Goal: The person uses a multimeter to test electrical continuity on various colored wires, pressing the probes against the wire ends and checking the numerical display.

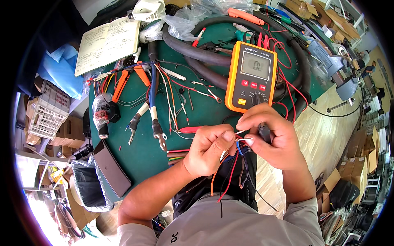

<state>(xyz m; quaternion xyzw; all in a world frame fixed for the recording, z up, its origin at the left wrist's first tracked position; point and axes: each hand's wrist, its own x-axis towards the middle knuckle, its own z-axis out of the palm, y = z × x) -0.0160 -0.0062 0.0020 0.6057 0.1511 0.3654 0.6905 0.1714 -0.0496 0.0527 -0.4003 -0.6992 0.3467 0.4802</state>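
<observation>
In front of my body, my left hand (210, 149) is closed in a pinch around thin white wires (245, 140) of a loose bundle. My right hand (276, 137) is closed too, its thumb and forefinger at the wire ends. A short black rounded object (264, 132) is tucked among its fingers; its kind cannot be told. Below the hands hang more wires of the bundle, among them a red wire (233, 174) and an orange wire (214, 180). Just beyond my right hand lies a yellow-orange digital meter (251, 76), its screen lit and red leads attached.
On the green table (135, 164) lie thick black cables (197, 53), lugged cable ends (158, 133), orange-handled pliers (121, 86), a red test probe (191, 129) and a dark phone (111, 168). An open notebook (107, 45) is at the far left. A lined bin (88, 184) stands beside the table.
</observation>
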